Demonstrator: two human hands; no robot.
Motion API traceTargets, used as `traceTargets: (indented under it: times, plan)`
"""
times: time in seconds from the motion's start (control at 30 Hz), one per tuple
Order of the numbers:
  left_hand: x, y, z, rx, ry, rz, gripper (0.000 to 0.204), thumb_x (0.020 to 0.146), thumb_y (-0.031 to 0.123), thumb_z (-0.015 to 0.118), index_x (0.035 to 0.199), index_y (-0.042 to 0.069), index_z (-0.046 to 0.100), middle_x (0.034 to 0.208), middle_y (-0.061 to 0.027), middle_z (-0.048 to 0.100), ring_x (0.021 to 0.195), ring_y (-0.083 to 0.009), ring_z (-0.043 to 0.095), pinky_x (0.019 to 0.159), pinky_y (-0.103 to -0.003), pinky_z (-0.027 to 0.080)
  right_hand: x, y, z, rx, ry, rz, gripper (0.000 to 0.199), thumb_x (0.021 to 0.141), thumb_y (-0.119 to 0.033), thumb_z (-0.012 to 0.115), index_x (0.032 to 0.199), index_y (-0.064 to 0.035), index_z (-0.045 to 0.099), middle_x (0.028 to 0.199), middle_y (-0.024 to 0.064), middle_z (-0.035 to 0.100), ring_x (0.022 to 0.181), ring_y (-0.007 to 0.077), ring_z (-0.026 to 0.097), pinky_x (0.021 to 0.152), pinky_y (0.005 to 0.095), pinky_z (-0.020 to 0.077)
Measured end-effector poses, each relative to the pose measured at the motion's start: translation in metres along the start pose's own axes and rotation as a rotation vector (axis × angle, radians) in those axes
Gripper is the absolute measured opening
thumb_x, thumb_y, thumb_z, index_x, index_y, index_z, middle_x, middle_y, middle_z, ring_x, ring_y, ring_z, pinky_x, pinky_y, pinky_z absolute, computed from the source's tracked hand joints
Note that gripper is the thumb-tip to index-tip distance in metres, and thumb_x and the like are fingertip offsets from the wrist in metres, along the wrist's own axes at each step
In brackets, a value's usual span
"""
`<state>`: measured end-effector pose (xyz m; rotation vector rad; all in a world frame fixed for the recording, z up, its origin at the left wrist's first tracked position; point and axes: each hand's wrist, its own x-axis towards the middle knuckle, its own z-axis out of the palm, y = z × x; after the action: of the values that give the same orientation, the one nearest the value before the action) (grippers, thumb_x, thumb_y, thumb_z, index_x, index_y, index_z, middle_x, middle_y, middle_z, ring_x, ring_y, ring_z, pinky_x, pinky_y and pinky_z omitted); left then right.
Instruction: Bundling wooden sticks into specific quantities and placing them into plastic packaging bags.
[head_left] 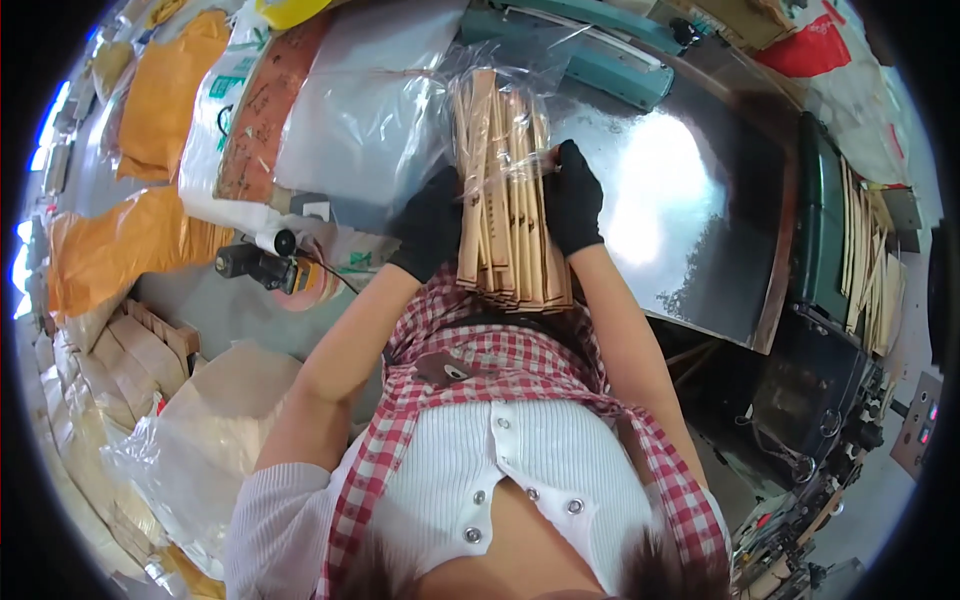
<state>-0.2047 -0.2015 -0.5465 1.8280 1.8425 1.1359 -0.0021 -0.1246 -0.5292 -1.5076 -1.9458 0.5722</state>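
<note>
Place: a packing workshop, where I stand at my bench.
Bench: shiny metal worktop [690,190].
Machine: green heat sealer [600,60] at its far edge.
Stock: filled sacks [160,90] and clear plastic bags [370,110] piled to my left.

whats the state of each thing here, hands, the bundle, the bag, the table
left hand: black-gloved, gripping the left side of the bundle
right hand: black-gloved, gripping the right side of the bundle
bundle of brown paper sleeves: stacked together, held between both hands, far end inside the bag
clear plastic bag: open, partly drawn over the bundle
metal table: shiny, bare where it shows
</note>
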Motion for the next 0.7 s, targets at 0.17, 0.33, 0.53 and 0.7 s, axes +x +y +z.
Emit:
traceTargets:
  times: [0.17, 0.33, 0.53, 0.7]
  plan:
    - [-0.128, 0.001, -0.059, 0.403, -0.545, 0.106, 0.017, 0.08, 0.023, 0.059, 0.094, 0.017, 0.065, 0.073, -0.0081, 0.063, 0.067, -0.0233, 0.065, 0.055, -0.039, 0.05, -0.149, 0.021, -0.032, -0.198, -0.095, -0.413, 0.026, 0.071, -0.023, 0.068, 0.087, -0.0059, 0.059, 0.077, 0.0133, 0.059, 0.072, 0.0333, 0.061, 0.061, 0.0441, 0.0489]
    - [-0.056, 0.086, -0.116, 0.246, -0.707, 0.227, 0.027, 0.075, 0.036, 0.065, 0.094, 0.017, 0.066, 0.085, -0.0061, 0.065, 0.076, -0.0256, 0.065, 0.062, -0.04, 0.051, -0.147, -0.025, -0.116, -0.458, -0.309, -0.438, 0.015, 0.07, -0.022, 0.066, 0.072, -0.0097, 0.057, 0.066, 0.009, 0.055, 0.059, 0.0279, 0.058, 0.052, 0.0409, 0.0468]
    - [0.143, 0.186, -0.22, 0.077, -0.206, 0.256, 0.026, 0.081, 0.011, 0.068, 0.104, 0.001, 0.06, 0.072, -0.0016, 0.056, 0.061, -0.0068, 0.051, 0.057, -0.024, 0.046, 0.036, -0.139, -0.252, -0.241, 0.275, -0.685, 0.012, 0.08, -0.008, 0.066, 0.088, -0.0013, 0.059, 0.081, 0.0136, 0.059, 0.072, 0.028, 0.059, 0.068, 0.0346, 0.0476]
    - [0.179, 0.208, -0.206, 0.052, -0.696, 0.172, 0.014, 0.079, 0.001, 0.056, 0.093, 0.004, 0.057, 0.072, 0.0006, 0.052, 0.059, -0.0051, 0.051, 0.054, -0.021, 0.044, 0.064, -0.111, -0.273, -0.228, 0.059, -0.616, 0.016, 0.079, -0.006, 0.066, 0.093, -0.0002, 0.063, 0.084, 0.0119, 0.064, 0.076, 0.0246, 0.064, 0.069, 0.0326, 0.0495]
